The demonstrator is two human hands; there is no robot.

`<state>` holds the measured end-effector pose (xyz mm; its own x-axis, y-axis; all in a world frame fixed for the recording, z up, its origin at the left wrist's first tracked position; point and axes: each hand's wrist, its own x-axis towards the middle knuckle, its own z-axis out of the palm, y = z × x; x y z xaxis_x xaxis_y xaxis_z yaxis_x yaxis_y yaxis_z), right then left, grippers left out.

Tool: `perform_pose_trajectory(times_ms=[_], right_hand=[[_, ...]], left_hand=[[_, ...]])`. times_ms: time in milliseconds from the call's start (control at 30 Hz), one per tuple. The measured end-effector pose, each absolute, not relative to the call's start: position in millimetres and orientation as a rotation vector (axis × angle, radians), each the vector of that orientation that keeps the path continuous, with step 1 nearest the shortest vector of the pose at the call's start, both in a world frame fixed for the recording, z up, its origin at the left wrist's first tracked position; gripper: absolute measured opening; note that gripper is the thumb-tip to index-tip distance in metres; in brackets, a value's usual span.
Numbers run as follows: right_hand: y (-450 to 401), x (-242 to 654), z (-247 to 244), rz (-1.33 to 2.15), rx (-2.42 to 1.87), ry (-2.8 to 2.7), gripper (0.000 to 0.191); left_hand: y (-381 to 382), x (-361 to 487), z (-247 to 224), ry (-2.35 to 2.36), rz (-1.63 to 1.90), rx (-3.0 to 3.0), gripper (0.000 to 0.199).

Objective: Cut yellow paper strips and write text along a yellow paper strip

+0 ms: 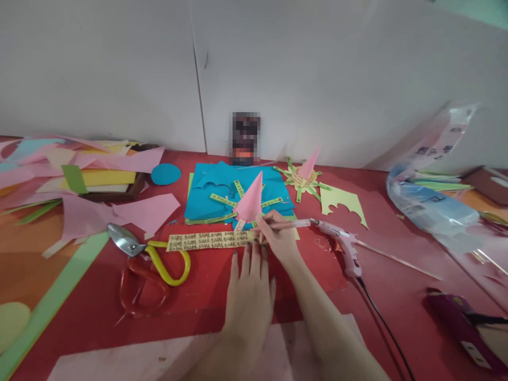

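I see the long yellow paper strip covered in dark handwriting (210, 241) lying flat on the red worktop (99, 312), just in front of the stack of blue paper sheets (238, 198). My left hand (249, 296) lies palm down in front of the strip's right end, fingers (254, 254) spread narrow and straight, their tips pressing on that end. My right hand (280, 241) is at the same end of the strip, its fingers closed around a clear pink pen (289, 224) whose tip meets the paper. Just behind the strip's right end a pink paper cone (251, 201) stands on green strips atop the blue stack. Left of the strip lie yellow-handled metal scissors (148, 251); right of it, a pink glue gun (343, 246) with a black cord.
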<state>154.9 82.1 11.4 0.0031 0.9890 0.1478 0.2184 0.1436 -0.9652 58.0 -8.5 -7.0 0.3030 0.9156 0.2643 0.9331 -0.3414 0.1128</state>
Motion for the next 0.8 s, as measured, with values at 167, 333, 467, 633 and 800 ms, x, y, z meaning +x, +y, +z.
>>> perform_pose_trajectory(times_ms=[167,333,467,633,800], right_hand=[[83.3,154.4,11.2,0.963,-1.313,-1.419,0.037],[83.7,154.4,9.9,0.92,-1.303,-1.461,0.036],[84.0,155.2,8.6,0.921,-1.316,-1.43,0.034],[84.5,155.7,8.5,0.945,-1.305,-1.425,0.032],[84.7,156.3,6.0,0.975,-1.281,-1.433,0.032]], left_hand=[[-7.6,58.8,-8.3,-1.771,-0.442,-2.498,0.045],[-7.7,59.1,-9.6,-1.782,-0.451,-2.506,0.044],[-7.7,59.3,-10.4,-1.785,-0.451,-2.506,0.044],[-7.9,60.0,-10.0,-1.791,-0.436,-2.491,0.045],[-8.0,60.8,-10.4,-1.797,-0.43,-2.502,0.046]])
